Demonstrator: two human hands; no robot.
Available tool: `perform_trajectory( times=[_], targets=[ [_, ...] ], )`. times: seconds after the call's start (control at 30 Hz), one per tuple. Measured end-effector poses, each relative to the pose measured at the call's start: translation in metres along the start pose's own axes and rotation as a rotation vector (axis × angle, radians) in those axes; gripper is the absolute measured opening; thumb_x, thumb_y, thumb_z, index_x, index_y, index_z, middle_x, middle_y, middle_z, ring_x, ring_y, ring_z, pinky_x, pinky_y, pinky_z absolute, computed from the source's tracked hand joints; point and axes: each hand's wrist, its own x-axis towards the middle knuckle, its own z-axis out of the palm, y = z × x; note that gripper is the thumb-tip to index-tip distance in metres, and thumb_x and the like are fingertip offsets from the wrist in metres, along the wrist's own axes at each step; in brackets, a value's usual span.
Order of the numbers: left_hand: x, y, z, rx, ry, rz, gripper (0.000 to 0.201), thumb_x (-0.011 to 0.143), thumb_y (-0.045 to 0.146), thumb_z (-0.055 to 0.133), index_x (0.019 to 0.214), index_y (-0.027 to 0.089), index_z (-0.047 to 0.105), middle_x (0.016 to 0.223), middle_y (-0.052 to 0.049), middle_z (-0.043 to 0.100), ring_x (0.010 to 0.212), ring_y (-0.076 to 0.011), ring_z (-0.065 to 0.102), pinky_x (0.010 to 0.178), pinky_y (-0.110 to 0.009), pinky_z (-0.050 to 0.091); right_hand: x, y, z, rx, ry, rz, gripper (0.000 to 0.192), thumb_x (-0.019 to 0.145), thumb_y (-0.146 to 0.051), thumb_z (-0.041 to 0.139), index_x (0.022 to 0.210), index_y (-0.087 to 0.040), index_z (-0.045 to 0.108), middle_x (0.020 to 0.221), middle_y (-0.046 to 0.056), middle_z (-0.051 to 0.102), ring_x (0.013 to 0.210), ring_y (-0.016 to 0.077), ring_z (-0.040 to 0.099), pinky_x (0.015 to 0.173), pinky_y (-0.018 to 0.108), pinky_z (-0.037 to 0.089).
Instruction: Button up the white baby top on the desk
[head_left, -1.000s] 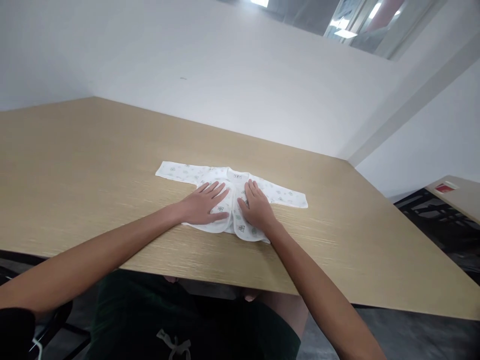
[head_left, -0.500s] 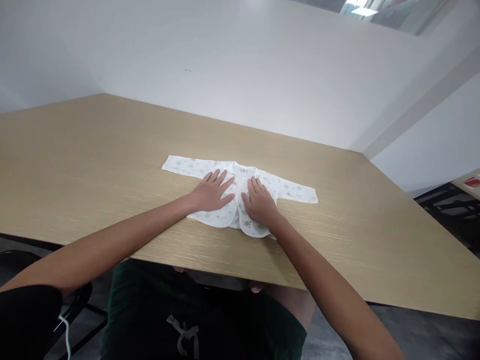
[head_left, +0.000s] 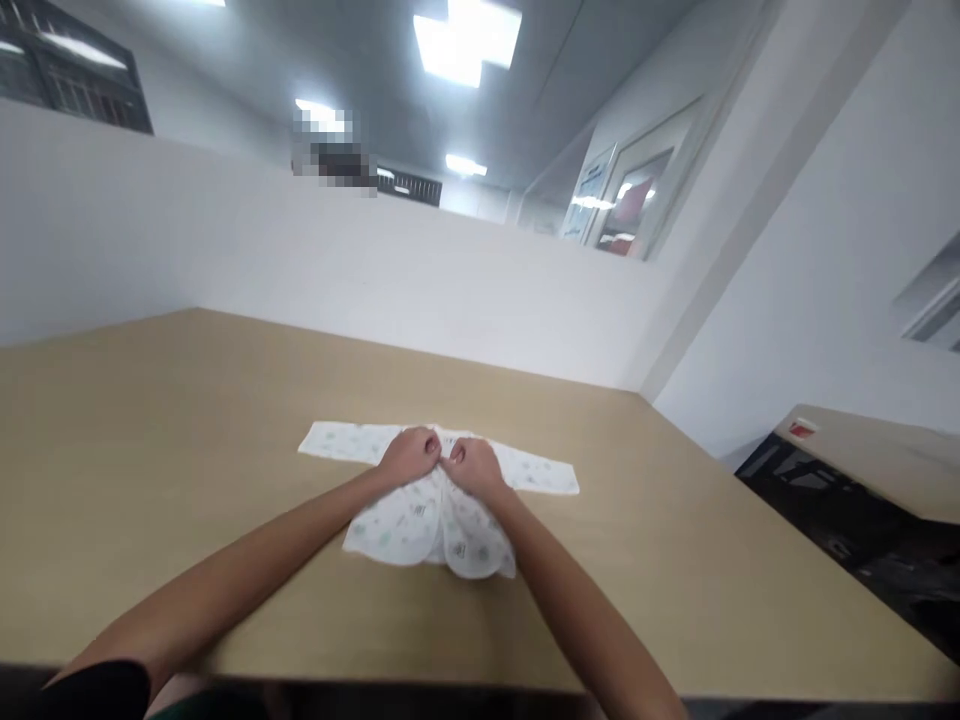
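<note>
Both hands meet at the neckline of a small white cotton baby shirt with a pale green print (head_left: pixel 420 515): the left hand (head_left: pixel 409 456) and the right hand (head_left: pixel 472 466) are each curled into a closed grip, fingertips pinching the fabric at the collar opening, knuckles nearly touching each other. Just below the grips, toward the person, the two rounded front panels of the shirt lie flat and side by side, their lower hems nearest the body. Out to either side of the grips the sleeves are stretched straight, one running left, the other right. So the shirt's long axis runs left to right across the light wooden bench (head_left: pixel 187 420), with its neck pointing away from the person. Judging by this, the garment is already spread and flattened; no fold shows yet, so all the folding appears left to do. Beyond the bench stands a white partition wall (head_left: pixel 300 270).
</note>
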Motion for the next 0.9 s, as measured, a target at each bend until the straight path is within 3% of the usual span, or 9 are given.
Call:
perform_trajectory(
  times=[0.1, 0.27, 0.5, 0.77, 0.9],
  targets=[
    [0.006, -0.01, 0.011, -0.026, -0.003, -0.012, 0.013, 0.082, 0.019, 0.058, 0.074, 0.019, 0.069, 0.078, -0.006, 0.072, 0.077, -0.0219, 0.066, 0.072, -0.031, 0.044, 0.009, 0.004, 0.007, 0.008, -0.011, 0.002, 0.013, 0.072, -0.026, 0.076, 0.065, -0.017, 0.07, 0.07, 0.004, 0.073, 0.069, 0.0174, 0.065, 0.063, 0.024, 0.042],
    [0.012, -0.027, 0.025, -0.063, -0.004, -0.043, 0.008, 0.078, 0.027, 0.068, 0.078, 0.021, 0.072, 0.082, -0.004, 0.073, 0.081, -0.022, 0.066, 0.075, -0.031, 0.044, 0.013, 0.02, 0.02, 0.063, 0.023, -0.028, 0.011, 0.073, -0.015, 0.065, 0.063, -0.019, 0.065, 0.062, 0.0, 0.069, 0.06, 0.0144, 0.061, 0.06, 0.023, 0.039],
    [0.017, -0.029, 0.031, -0.151, -0.054, -0.081, 0.011, 0.078, 0.025, 0.065, 0.08, 0.021, 0.075, 0.081, -0.003, 0.074, 0.08, -0.0211, 0.066, 0.075, -0.031, 0.044, 0.013, 0.028, 0.036, 0.198, 0.123, 0.013, 0.008, 0.076, -0.02, 0.061, 0.068, -0.021, 0.06, 0.07, 0.001, 0.068, 0.067, 0.0179, 0.06, 0.061, 0.026, 0.038],
    [0.018, -0.033, 0.04, -0.26, -0.066, -0.13, 0.016, 0.069, 0.018, 0.062, 0.078, 0.022, 0.075, 0.074, 0.001, 0.071, 0.071, -0.0179, 0.062, 0.067, -0.029, 0.041, 0.013, 0.031, 0.04, 0.256, 0.077, 0.02, 0.007, 0.08, -0.023, 0.06, 0.073, -0.023, 0.062, 0.074, 0.001, 0.07, 0.068, 0.0192, 0.061, 0.062, 0.028, 0.039],
    [0.018, -0.033, 0.039, -0.244, -0.1, -0.131, 0.013, 0.072, 0.02, 0.061, 0.076, 0.021, 0.073, 0.073, 0.0, 0.069, 0.071, -0.0181, 0.061, 0.068, -0.029, 0.042, 0.013, 0.035, 0.042, 0.26, 0.128, 0.006, 0.015, 0.082, -0.024, 0.057, 0.069, -0.021, 0.063, 0.071, 0.002, 0.069, 0.067, 0.0194, 0.059, 0.068, 0.031, 0.041]
  ],
)
